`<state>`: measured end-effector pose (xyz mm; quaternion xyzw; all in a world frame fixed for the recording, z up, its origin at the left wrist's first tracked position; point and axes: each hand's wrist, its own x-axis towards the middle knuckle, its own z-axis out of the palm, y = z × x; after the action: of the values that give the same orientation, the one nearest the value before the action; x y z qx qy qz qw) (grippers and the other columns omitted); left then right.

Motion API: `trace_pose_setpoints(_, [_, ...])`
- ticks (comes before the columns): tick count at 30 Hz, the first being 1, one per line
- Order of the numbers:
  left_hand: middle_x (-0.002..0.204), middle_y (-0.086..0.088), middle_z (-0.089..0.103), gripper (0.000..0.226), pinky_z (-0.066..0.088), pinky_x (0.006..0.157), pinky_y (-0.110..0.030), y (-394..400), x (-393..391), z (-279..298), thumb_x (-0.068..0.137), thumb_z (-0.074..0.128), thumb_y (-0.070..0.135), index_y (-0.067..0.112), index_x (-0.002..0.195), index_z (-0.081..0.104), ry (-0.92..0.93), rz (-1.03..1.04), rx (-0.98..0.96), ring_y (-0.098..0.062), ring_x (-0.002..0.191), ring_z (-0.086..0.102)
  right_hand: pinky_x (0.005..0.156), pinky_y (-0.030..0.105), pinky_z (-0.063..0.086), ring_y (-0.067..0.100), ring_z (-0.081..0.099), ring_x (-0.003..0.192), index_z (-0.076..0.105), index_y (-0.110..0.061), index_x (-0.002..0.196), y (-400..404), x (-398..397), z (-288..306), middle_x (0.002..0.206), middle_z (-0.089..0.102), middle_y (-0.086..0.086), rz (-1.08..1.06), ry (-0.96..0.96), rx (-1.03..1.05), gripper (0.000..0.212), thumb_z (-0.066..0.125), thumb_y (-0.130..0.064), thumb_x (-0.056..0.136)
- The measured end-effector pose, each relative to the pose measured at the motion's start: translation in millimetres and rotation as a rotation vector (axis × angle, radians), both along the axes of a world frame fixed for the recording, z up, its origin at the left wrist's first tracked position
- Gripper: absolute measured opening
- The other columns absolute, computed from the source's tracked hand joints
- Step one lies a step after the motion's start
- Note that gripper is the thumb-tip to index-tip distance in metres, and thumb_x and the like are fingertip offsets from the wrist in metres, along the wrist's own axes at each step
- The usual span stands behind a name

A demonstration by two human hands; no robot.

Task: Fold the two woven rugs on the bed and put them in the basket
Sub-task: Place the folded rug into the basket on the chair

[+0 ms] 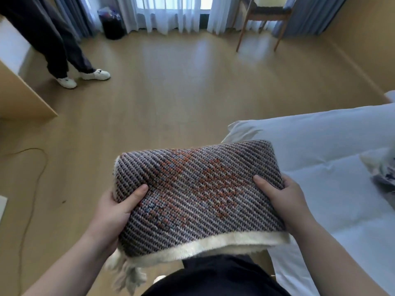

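Head view. I hold the folded rug (198, 197) in the air in front of my body, beside the near left edge of the bed (333, 189), over the wooden floor (171, 92). My left hand (113, 210) grasps the rug's left end, thumb on top and fingers curled beneath; my right hand (284, 199) grasps the right end the same way. A cream fringe (126, 272) hangs from the rug's near left corner. A second rug (382, 169), only partly in view, lies at the bed's right edge. A second person's legs (57, 37) stand at far left; a chair (265, 18) and a dark bin (112, 24) stand by the curtains (168, 16).
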<state>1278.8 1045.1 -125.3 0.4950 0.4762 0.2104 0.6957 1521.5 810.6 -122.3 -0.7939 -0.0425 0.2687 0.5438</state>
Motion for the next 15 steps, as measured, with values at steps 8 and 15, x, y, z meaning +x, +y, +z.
trace_pose_setpoints(8, [0.096, -0.002, 0.078, 0.023, 0.054, 0.073, -0.028, 162.9, 216.8, 8.9, 0.081, 0.073, 0.017, 0.017, 0.103, 0.067, 0.032, -0.070, 0.054, -0.018, 0.088, 0.074, 0.075, 0.030, 0.057, 0.005, 0.071, 0.079, 0.069, -0.028, 0.094, 149.3, 194.1, -1.5, 0.088, 0.075, -0.014, -0.054, 0.004, 0.048, 0.020, 0.080, -0.036, 0.079])
trace_pose_setpoints(15, [0.089, 0.000, 0.078, 0.018, 0.056, 0.058, -0.016, 308.9, 399.3, 8.7, 0.085, 0.070, 0.010, 0.013, 0.102, 0.065, -0.027, -0.111, 0.053, -0.011, 0.077, 0.074, 0.076, 0.033, 0.057, 0.011, 0.073, 0.084, 0.069, -0.023, 0.101, 283.5, 367.9, 14.2, 0.093, 0.076, -0.008, -0.087, -0.039, 0.026, 0.030, 0.082, -0.037, 0.077])
